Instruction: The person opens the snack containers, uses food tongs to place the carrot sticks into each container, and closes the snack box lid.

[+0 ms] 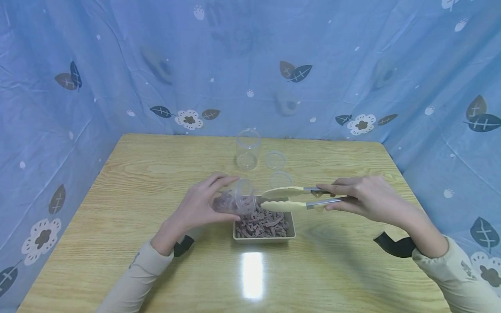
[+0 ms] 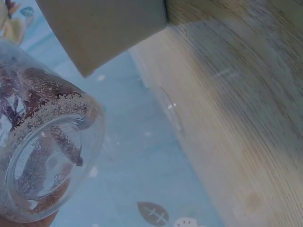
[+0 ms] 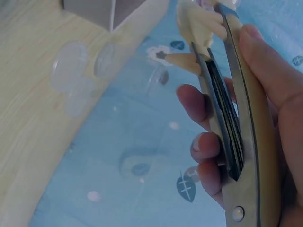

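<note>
In the head view my left hand (image 1: 197, 203) grips a clear plastic jar (image 1: 226, 202), tipped on its side with its mouth toward the right. Purplish-brown dried strips lie inside it, and a pale grainy coating clings near its base in the left wrist view. Under the mouth, a beige rectangular tray (image 1: 263, 240) holds a heap of similar strips (image 1: 267, 225). My right hand (image 1: 362, 196) holds metal tongs (image 1: 287, 206) with cream scalloped tips. Those tips are spread, reaching over the tray beside the jar's mouth. Fingers and thumb wrap the tongs' handles in the right wrist view.
Behind the tray, a second clear jar (image 1: 248, 150) stands upright without a lid. Two clear round lids lie right of it, one farther back (image 1: 276, 160) and one nearer (image 1: 281, 177). A blue patterned curtain (image 1: 250, 65) encloses the wooden table (image 1: 156, 174).
</note>
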Action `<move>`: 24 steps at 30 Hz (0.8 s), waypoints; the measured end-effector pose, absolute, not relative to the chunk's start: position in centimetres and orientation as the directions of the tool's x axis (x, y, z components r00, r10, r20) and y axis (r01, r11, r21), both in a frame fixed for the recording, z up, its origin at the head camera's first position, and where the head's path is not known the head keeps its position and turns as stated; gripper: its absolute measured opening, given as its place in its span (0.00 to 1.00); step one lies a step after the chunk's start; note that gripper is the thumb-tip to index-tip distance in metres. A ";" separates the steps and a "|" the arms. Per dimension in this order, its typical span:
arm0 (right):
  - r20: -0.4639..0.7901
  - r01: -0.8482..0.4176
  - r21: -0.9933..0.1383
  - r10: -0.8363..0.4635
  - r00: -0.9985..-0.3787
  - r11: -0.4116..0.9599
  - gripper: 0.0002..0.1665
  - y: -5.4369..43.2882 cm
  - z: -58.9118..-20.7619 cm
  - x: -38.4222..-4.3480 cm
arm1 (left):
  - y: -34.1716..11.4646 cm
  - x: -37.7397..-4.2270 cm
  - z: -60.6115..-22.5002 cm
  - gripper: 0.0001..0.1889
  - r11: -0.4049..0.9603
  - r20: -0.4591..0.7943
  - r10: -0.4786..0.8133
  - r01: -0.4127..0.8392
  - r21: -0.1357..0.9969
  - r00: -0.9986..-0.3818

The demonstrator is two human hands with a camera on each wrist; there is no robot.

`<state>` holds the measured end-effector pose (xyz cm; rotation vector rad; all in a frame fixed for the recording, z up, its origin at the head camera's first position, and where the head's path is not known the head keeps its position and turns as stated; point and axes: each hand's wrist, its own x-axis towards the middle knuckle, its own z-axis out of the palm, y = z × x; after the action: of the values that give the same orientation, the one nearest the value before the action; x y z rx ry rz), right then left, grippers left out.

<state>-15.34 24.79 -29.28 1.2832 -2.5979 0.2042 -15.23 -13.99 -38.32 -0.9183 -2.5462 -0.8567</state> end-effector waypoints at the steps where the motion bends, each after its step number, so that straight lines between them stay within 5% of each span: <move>1: 0.285 -0.793 -0.027 -0.756 -0.590 0.609 0.26 24.7 -29.2 -15.4 | -14.0 -15.2 -38.4 0.48 0.613 0.460 0.478 0.659 0.435 -0.748; 9: 0.342 -0.811 0.011 -0.764 -0.547 0.585 0.26 24.3 -29.0 -15.4 | -13.8 -15.2 -38.5 0.48 0.568 0.469 0.491 0.678 0.466 -0.734; 24: 0.363 -0.837 0.122 -0.809 -0.462 0.533 0.24 21.6 -29.3 -14.9 | -12.1 -15.0 -38.5 0.49 0.623 0.453 0.556 0.710 0.329 -0.697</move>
<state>-14.91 21.60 -29.33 1.3527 -2.3985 0.1026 -15.03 -12.06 -38.55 -1.0215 -2.5413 -0.7101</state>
